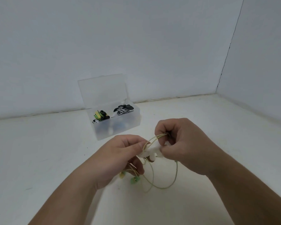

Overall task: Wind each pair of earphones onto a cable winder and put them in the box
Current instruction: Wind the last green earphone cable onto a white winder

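- Two bare forearms come up from the bottom edge and meet over the table (39, 151), wrists turned inward towards each other.
- Left hand (120, 156): back to the camera, fingers curled, thumb and forefinger pinching the left end of a white cable winder (150, 151). Thin strands run across its lower fingers.
- Right hand (182, 143): a little higher and farther out, also curled. Thumb and forefinger pinch several strands of the yellow-green cable (154, 139) at the top, and its lower fingers touch the winder's right end.
- One winder, held in the air between the two hands, apart from the table.
- One loose pair of earphones. The cable arcs from the winder up to the right fingertips, and a long loop (169, 186) hangs below the hands.
- Two earbuds dangle under the left hand — a green one (134, 180) and a yellowish one (122, 175), half hidden by the hand.
- One clear plastic box (130, 122) stands on the table beyond the hands, near the wall (136, 46), with its lid (102, 90) upright and open.
- Two compartments in the box — the left holds a yellow, green and black bundle (101, 116), the right a black-and-white striped bundle (122, 109).
- Whatever lies lower in the box shows only as a blur through its front wall.
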The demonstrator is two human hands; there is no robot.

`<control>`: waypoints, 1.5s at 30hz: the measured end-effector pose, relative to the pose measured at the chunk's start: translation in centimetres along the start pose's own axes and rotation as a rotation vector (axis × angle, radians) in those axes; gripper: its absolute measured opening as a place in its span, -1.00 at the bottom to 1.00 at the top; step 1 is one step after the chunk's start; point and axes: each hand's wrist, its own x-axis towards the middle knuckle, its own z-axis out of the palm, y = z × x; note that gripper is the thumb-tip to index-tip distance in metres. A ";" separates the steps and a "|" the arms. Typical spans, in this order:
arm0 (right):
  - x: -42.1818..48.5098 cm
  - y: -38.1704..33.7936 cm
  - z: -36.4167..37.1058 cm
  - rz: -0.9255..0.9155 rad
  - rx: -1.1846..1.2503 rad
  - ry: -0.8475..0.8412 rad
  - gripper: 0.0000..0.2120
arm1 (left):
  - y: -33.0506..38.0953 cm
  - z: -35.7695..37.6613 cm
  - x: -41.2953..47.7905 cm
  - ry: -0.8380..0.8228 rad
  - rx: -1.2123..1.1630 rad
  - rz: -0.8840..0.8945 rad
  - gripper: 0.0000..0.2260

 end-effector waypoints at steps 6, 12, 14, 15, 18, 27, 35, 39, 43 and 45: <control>0.3 0.8 0.2 0.052 0.160 0.059 -0.91 | -0.5 -0.4 0.2 -0.082 0.000 0.027 -0.84; 0.3 0.9 0.0 0.130 0.158 0.067 -0.88 | -0.5 -0.1 0.3 0.047 0.020 0.008 -0.79; 0.3 0.9 -0.5 0.155 0.163 0.112 -0.82 | -0.3 -0.1 0.4 0.160 -0.014 -0.001 -0.87; 0.2 0.8 -0.8 0.173 0.168 0.131 -0.78 | -0.2 -0.1 0.5 0.215 -0.041 -0.007 -0.88; 0.2 0.6 -1.4 0.209 0.181 0.133 -0.81 | -0.1 -0.6 0.7 0.357 -0.117 -0.017 -0.87; 0.3 1.0 -2.8 0.288 0.245 0.246 -0.94 | -0.6 -2.0 0.8 0.460 -0.228 -0.037 -0.90; 0.6 1.3 -3.8 0.320 0.339 0.644 -0.86 | -0.6 -3.1 0.8 0.504 -0.233 -0.045 -0.88; 0.5 1.2 -4.1 0.321 0.359 0.760 -0.82 | -0.5 -3.3 0.7 0.511 -0.246 -0.103 -0.85; 0.5 0.9 -4.1 0.299 0.361 0.719 -0.82 | -0.9 -3.7 1.4 0.671 -0.280 0.002 -0.84; 0.5 0.9 -3.7 0.281 0.342 0.724 -0.79 | -1.2 -4.0 1.8 0.863 -0.257 0.135 -0.87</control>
